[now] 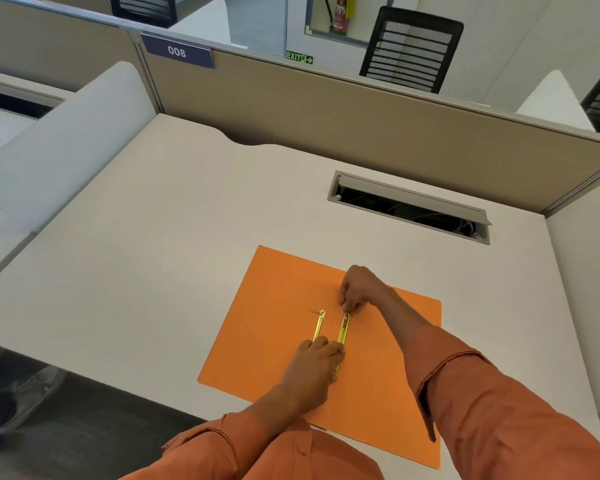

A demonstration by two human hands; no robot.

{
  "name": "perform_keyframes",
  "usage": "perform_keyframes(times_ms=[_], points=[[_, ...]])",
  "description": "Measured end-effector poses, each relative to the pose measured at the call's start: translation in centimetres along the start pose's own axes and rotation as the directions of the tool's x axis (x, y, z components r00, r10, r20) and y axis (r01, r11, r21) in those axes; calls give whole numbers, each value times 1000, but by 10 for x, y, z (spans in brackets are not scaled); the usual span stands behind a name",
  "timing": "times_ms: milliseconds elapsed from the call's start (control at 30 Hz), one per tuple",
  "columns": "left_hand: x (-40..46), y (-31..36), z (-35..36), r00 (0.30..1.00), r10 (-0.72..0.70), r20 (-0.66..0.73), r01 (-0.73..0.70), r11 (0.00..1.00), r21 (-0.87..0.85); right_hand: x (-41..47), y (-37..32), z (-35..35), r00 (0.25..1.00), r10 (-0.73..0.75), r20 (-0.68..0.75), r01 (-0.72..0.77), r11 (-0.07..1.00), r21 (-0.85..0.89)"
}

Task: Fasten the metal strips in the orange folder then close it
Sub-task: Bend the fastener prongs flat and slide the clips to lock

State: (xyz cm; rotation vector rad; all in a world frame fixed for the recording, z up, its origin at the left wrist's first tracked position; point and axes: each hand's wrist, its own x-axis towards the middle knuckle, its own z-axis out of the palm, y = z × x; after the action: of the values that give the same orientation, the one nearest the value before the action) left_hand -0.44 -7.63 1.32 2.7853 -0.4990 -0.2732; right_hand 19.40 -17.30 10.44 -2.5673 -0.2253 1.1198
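So the orange folder (281, 327) is laid open and flat on the pale desk (146, 244), close to the desk's near edge. Two gold metal strips are seen near the middle of the folder, side by side and roughly parallel. The right-hand strip (343, 329) is gripped at both ends: its far end is pinched by the curled fingers of the right hand (359, 289), and its near end is covered by the left hand (314, 362), fingers bent down onto it. How tightly that near end is held can't really be told, since it's hidden under the fingers. The left-hand strip (319, 325) is left lying on the folder just beside it, its near end tucked under the left hand's fingertips. Beyond the folder, toward the far right of the desk, an open cable slot (409, 206) is set into the surface. Orange sleeves (492, 403) are worn on both arms.
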Motion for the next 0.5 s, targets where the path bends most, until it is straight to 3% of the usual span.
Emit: perform_keyframes(times_ms=[500], points=[[2,-3,7,1000,4,-19,-4,1000,-7,-4,42,8,989,62,-137,4,900,437]])
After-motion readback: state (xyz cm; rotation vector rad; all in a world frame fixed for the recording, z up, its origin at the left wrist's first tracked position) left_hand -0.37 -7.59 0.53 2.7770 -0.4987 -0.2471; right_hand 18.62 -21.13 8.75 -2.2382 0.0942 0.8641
